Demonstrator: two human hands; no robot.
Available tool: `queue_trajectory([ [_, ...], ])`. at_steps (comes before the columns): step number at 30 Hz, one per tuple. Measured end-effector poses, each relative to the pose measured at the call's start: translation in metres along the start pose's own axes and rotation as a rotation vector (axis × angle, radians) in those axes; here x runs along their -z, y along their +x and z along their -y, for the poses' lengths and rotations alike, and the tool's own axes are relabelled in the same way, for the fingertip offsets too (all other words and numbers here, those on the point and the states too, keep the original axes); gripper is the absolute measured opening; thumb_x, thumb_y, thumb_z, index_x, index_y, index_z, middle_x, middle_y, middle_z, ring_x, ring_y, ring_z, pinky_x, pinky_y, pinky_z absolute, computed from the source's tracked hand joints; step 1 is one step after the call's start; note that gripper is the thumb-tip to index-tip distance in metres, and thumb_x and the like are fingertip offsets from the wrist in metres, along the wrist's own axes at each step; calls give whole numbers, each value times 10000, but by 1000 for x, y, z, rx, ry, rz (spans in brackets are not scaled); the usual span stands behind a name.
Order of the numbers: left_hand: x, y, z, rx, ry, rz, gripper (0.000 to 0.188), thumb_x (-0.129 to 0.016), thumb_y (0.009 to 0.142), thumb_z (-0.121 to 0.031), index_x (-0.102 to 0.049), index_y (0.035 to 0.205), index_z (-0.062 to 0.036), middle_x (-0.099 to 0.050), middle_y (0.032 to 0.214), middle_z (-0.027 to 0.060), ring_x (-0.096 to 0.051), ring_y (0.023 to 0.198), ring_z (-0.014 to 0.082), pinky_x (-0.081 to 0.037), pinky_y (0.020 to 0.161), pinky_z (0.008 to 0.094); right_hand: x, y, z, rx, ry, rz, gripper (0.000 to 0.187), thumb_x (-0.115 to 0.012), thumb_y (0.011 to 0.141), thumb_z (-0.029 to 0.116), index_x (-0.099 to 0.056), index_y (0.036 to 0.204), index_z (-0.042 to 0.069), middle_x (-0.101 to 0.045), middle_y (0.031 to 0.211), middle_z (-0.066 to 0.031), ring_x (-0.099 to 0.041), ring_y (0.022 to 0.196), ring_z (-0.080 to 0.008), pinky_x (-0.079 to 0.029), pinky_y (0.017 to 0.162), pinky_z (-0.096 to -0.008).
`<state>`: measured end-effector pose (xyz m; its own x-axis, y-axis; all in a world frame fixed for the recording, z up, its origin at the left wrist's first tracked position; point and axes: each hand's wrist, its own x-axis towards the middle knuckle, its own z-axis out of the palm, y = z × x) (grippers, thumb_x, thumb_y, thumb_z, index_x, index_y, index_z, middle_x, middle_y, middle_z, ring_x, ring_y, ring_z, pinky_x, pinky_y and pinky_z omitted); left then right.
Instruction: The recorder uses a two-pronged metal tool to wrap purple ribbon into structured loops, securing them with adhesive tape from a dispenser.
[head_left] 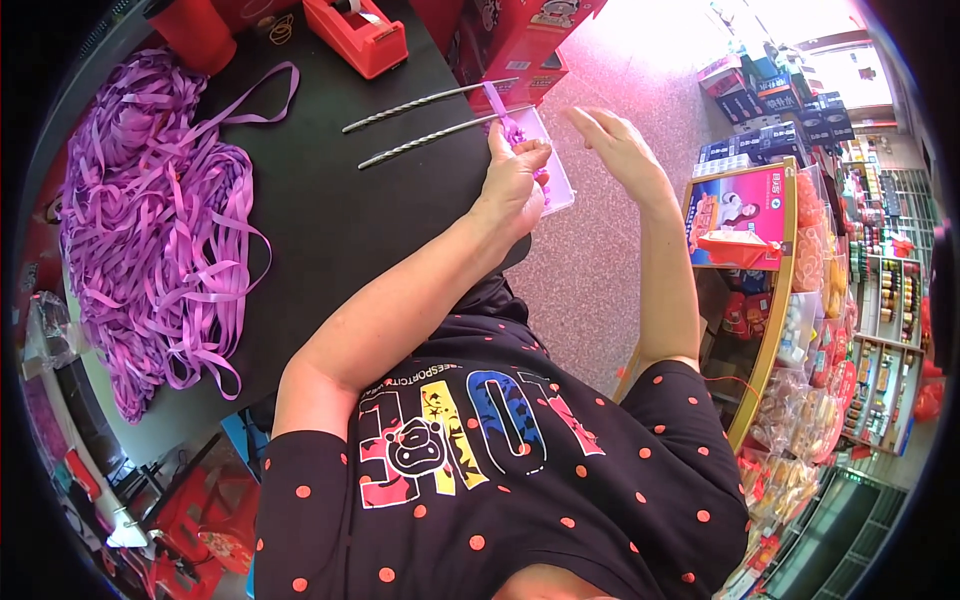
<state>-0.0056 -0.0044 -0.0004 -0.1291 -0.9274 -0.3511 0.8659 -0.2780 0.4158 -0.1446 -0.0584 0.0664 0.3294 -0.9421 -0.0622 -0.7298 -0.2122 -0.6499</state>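
Note:
My left hand (515, 182) is closed near the table's far right edge, its thumb up against a purple ribbon (493, 100). The ribbon runs across two spiral metal rods (415, 105), which look like long drill bits and lie side by side, pointing right. Just under my fingers is a shallow pale lilac box (558, 178) with small purple pieces in it, partly hidden by the hand. Off to the right, my right hand (622, 150) is raised over the floor with its fingers stretched out, apart from the rods, and nothing shows in it.
A big heap of purple ribbon (160, 240) covers the left of the black table (330, 220). At the far side stand a red tape dispenser (365, 40) and red cartons (510, 50). A display case (740, 215) and stocked shelves stand along the right.

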Motion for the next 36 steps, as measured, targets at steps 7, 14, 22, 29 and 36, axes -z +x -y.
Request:
queue_trajectory([
  [7,-1,-2,1,-14,2,-11,780,-567,845,7,-140,1422,-300,-466,1043,34,-475,854,132,-369,726,321,-20,-16,-8,-141,442,16,230,-669,846,195,-676,966,-1,-641,865,-18,-549,802,-82,-441,739,-242],
  [14,4,0,-1,24,-83,65,960,-667,819,-66,3,1462,-311,-497,1094,27,-491,944,155,-378,850,385,-6,14,1,-59,460,-3,159,-661,845,165,-643,896,16,-593,830,17,-516,805,-70,-402,755,-231],
  [22,0,-2,-1,38,-84,53,890,-605,801,3,-80,1438,-329,-493,1109,29,-512,934,139,-349,860,392,-29,87,2,18,432,374,218,-629,874,227,-654,941,21,-620,848,-6,-538,807,-77,-434,717,-242],
  [29,0,-4,-1,26,-85,36,853,-599,806,5,-120,1428,-327,-466,1119,22,-480,981,127,-339,869,381,-35,104,-2,-34,293,469,216,-633,871,252,-654,925,44,-611,859,5,-527,841,-75,-408,774,-239],
  [36,-3,-3,-1,32,-77,22,848,-585,809,17,-119,1432,-322,-458,1140,32,-480,981,127,-349,866,375,-41,103,-8,26,236,389,269,-676,826,293,-651,837,26,-605,758,0,-525,709,-70,-430,649,-253],
])
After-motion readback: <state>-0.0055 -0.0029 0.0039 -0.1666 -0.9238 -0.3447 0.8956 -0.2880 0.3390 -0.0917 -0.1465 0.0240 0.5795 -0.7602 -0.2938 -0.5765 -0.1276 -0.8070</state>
